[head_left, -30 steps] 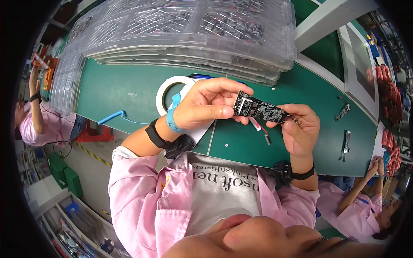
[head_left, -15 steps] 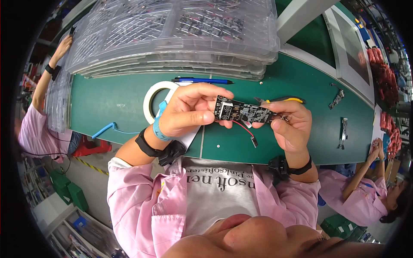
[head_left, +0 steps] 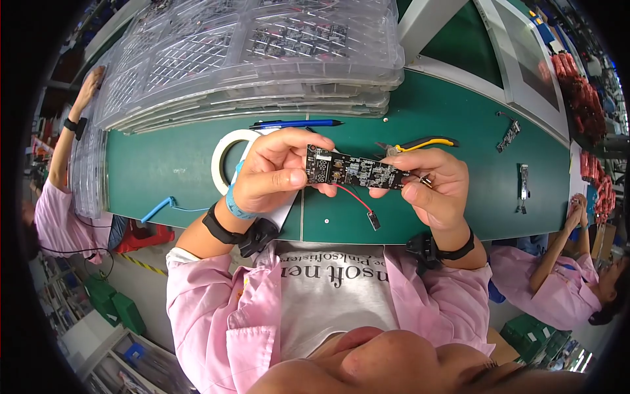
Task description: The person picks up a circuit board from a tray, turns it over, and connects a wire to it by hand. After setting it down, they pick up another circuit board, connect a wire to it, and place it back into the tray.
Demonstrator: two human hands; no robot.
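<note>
Vs. half a sec ago: the long black circuit board [head_left: 357,172] is staying level between both hands, hardly shifting; both grips are holding as before. The left hand [head_left: 272,172] is pinching the board's left end, thumb under and fingers curled over its top edge. The right hand [head_left: 436,187] is pinching the right end, thumb on the near edge, fingers wrapped behind. The board is hovering above the surface, just in front of the person's chest. A red wire [head_left: 354,197] is hanging from its underside, ending in a small black connector [head_left: 373,220].

The green surface [head_left: 170,164] is carrying a stack of clear plastic trays [head_left: 262,59] at the far edge, w/ small boards sitting in the compartments. A blue pen [head_left: 295,123] is lying just in front of the stack. A roll of white tape [head_left: 226,152] is lying partly behind the left hand. Yellow-handled cutters [head_left: 423,142] are lying just behind the right hand. Two small boards [head_left: 508,134] [head_left: 523,184] are resting well apart to the right. A blue cable [head_left: 161,208] is trailing off the near-left edge.

Other people in pink smocks are working at left [head_left: 56,217] and lower right [head_left: 564,289].
</note>
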